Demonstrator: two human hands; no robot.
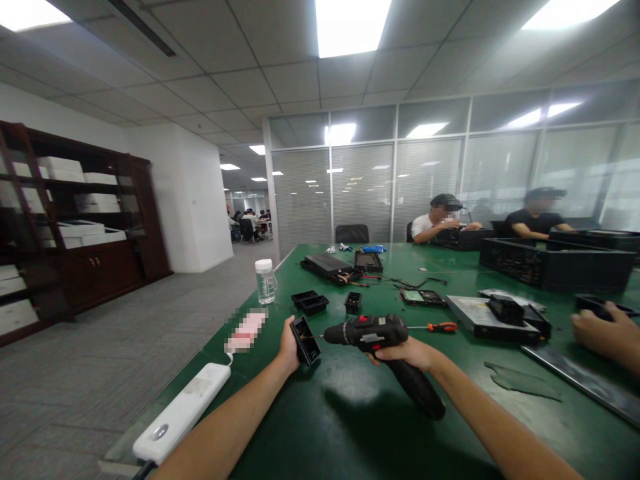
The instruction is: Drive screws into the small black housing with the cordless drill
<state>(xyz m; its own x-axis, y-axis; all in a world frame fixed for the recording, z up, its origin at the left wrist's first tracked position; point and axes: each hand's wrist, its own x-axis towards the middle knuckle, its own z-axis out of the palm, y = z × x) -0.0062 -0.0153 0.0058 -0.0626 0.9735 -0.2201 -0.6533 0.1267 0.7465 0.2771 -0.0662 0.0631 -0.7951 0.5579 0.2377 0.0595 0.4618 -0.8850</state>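
Observation:
My left hand point(289, 347) grips a small black plastic box point(306, 341) by its left side, tilted with its hollow side toward the drill. In my right hand point(407, 353) is a black cordless drill point(373, 331), held level by its handle and pointing left. The drill's bit reaches the opening of the box; whether it touches a screw inside I cannot tell. Just beyond lie more small black boxes point(311, 303) and a single one point(353, 303). An orange-handled screwdriver point(443, 327) rests on the table behind the drill.
A clear bottle point(265, 283) and a white power strip point(184, 412) are along the left table edge point(165, 393). Rightward are a circuit board point(423, 297), a silver-topped drive point(480, 317), a metal strip point(585, 383) and a large black case point(555, 265). A co-worker's hand point(603, 333) is at right.

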